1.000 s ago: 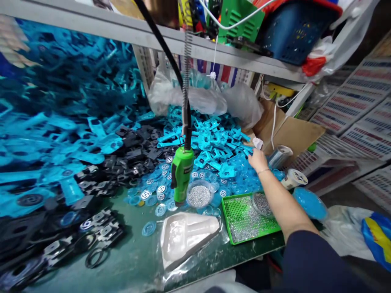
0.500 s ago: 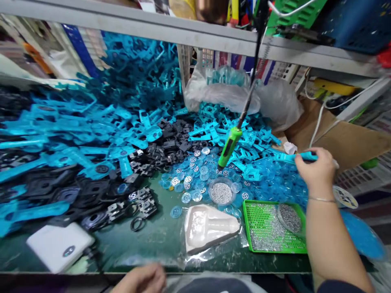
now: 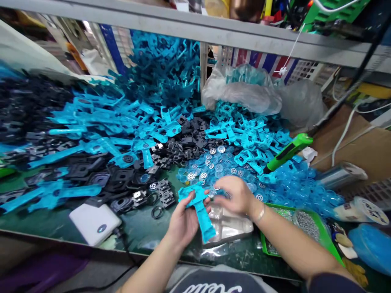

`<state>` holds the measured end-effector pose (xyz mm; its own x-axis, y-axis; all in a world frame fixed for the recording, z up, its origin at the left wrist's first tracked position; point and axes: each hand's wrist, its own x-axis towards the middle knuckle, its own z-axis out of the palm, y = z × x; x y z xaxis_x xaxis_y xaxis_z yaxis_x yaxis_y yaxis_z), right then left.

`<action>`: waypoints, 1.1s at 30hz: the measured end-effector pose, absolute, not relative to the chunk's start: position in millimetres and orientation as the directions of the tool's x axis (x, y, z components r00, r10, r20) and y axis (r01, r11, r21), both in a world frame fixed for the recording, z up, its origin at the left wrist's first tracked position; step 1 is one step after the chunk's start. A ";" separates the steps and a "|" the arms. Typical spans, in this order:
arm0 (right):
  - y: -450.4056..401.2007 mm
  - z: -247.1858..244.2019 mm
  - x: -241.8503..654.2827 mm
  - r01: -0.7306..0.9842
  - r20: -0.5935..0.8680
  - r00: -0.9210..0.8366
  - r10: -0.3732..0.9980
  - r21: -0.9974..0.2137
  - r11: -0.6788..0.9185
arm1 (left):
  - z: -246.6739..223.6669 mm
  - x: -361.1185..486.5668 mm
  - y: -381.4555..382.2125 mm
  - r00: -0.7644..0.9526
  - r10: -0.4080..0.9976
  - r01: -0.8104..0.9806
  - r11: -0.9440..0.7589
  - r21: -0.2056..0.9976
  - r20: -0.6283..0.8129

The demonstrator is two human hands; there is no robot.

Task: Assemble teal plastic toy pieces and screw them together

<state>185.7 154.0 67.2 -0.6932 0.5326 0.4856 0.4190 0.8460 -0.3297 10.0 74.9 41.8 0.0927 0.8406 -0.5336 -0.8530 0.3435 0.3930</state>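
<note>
My left hand (image 3: 185, 221) is closed around a turquoise plastic shell (image 3: 200, 207) with a wide end and a narrow handle, tilted over the bench. Just to its right is my right hand (image 3: 236, 195), fingers curled together near the shell's wide end. Whatever those fingers hold, if anything, is hidden. Beneath both hands lies a pale moulded tray (image 3: 230, 224) in clear film. Beyond them spread translucent blue discs (image 3: 219, 167), some with a white swirl mark. A green electric screwdriver (image 3: 288, 152) hangs tilted to the right, its tip over the turquoise pieces.
A green tray (image 3: 325, 236) of small metal screws sits partly under my right forearm. Turquoise shells (image 3: 106, 118) and black plastic parts (image 3: 191, 138) are heaped at left and back. A white box (image 3: 94, 221) with a cable stands front left. A shelf beam (image 3: 183, 24) crosses above.
My right hand has come from the far right to the middle. The turquoise shell it held there appears now in my left hand, which has risen from the bench edge. The screwdriver has swung right.
</note>
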 end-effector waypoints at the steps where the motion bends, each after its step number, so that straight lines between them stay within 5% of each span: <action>1: 177.8 71.3 175.0 0.590 0.363 -0.649 0.669 -0.315 0.743 | 42.2 3.1 72.0 0.057 0.808 -0.863 0.336 0.379 -0.587; 3: 225.2 79.3 148.3 0.778 0.198 -0.550 0.811 -0.231 0.584 | 41.5 -4.7 64.4 0.050 0.757 -0.869 0.355 0.345 -0.652; 10: 323.1 81.2 68.0 0.850 0.043 -0.502 0.864 -0.158 0.503 | 33.9 -15.8 40.0 0.160 0.808 -0.872 0.385 0.303 -0.567; 15: 314.8 90.6 68.2 0.879 0.097 -0.410 0.907 -0.222 0.422 | 31.4 -29.8 38.4 0.123 0.849 -0.881 0.332 0.337 -0.515; 18: 273.3 100.3 92.4 0.823 0.210 -0.375 0.903 -0.373 0.428 | 31.0 -33.9 46.0 0.078 0.869 -0.904 0.268 0.333 -0.488; 20: 232.5 103.3 117.2 0.556 0.314 -0.434 0.844 -0.644 0.525 | 31.8 -32.6 52.6 0.060 0.887 -0.914 0.233 0.331 -0.458; 22: 189.2 102.7 143.4 0.290 0.419 -0.477 0.773 -0.755 0.588 | 33.6 -27.0 58.8 0.065 0.910 -0.914 0.218 0.342 -0.409; 27: 114.2 90.8 185.0 0.341 0.658 -0.387 0.646 -0.549 0.763 | 38.0 2.5 66.1 0.128 0.955 -0.896 0.227 0.382 -0.267; 33: 94.6 91.4 210.1 0.313 0.692 -0.588 0.420 -0.284 0.906 | 47.7 26.9 67.7 0.206 0.944 -0.824 0.308 0.475 -0.256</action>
<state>210.1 94.6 91.4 -0.5878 0.4197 0.6916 0.3128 0.9063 -0.2841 26.9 67.7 47.7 0.2056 0.9445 -0.2564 -0.8242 0.3083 0.4749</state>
